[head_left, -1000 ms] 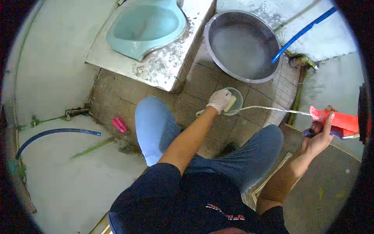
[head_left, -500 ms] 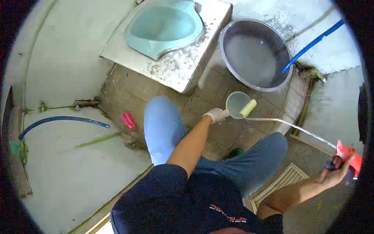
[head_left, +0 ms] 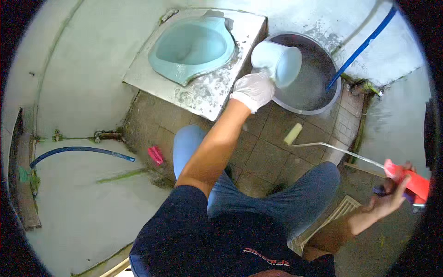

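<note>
My left hand (head_left: 254,91), in a white glove, is closed on the handle of a pale blue water dipper (head_left: 266,56). The dipper is tilted over the near left rim of a large grey tub (head_left: 305,111). My bare right hand (head_left: 387,203) is at the far right, fingers curled around the red end (head_left: 410,182) of a small paint roller. A bent white rod (head_left: 353,152) runs from there to the pale yellow roller sleeve (head_left: 293,134), low over the tiles. Something dark purple shows by my right fingers; its kind is unclear.
A light blue squat toilet (head_left: 189,74) sits on a raised white platform (head_left: 147,78). One blue hose (head_left: 362,51) dips into the tub; another hose (head_left: 83,149) lies at left. A crumpled pink packet (head_left: 155,155) and a slatted grate (head_left: 339,212) are on the floor.
My left hand has carried the dipper up from the tiled floor to above the tub and tipped it. My right hand has shifted slightly, still with the paint roller.
</note>
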`<state>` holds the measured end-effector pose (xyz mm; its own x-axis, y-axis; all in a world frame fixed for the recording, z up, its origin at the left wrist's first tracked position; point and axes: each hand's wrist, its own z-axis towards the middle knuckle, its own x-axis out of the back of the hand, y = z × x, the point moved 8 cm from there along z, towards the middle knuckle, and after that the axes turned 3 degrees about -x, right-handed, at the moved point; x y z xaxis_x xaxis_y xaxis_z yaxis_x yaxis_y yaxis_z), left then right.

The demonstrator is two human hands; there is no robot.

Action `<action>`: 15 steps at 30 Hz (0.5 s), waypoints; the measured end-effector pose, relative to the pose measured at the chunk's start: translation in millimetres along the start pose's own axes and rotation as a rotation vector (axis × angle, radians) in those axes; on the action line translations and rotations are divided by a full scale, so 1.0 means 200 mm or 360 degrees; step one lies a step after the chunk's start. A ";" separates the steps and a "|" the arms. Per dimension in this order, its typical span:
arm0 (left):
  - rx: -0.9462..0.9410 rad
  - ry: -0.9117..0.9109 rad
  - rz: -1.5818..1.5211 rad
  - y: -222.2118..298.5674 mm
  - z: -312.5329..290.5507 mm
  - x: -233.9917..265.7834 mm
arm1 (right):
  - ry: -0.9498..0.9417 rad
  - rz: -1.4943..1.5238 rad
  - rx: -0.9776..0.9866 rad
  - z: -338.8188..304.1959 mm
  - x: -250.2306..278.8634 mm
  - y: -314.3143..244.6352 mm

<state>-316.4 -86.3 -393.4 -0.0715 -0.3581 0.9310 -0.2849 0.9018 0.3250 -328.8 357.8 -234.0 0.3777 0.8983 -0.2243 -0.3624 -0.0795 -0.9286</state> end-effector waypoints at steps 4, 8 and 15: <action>0.0061 -0.0024 0.0093 0.05 0.41 -0.30 | -0.0324 -0.0035 0.0055 -0.19 -0.15 0.10; 0.0171 -0.0081 0.0246 0.05 0.60 -0.62 | -0.0426 -0.0205 -0.0099 -0.33 -0.16 0.15; -0.0167 -0.0349 0.0370 0.20 0.68 -1.05 | -0.0313 -0.0222 0.0000 -0.39 -0.10 0.12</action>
<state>-443.1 -7.6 -597.9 -0.3302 -0.1728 0.9280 -0.1374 0.9814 0.1339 -277.9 304.0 -274.7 0.2509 0.9675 -0.0323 -0.3182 0.0509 -0.9467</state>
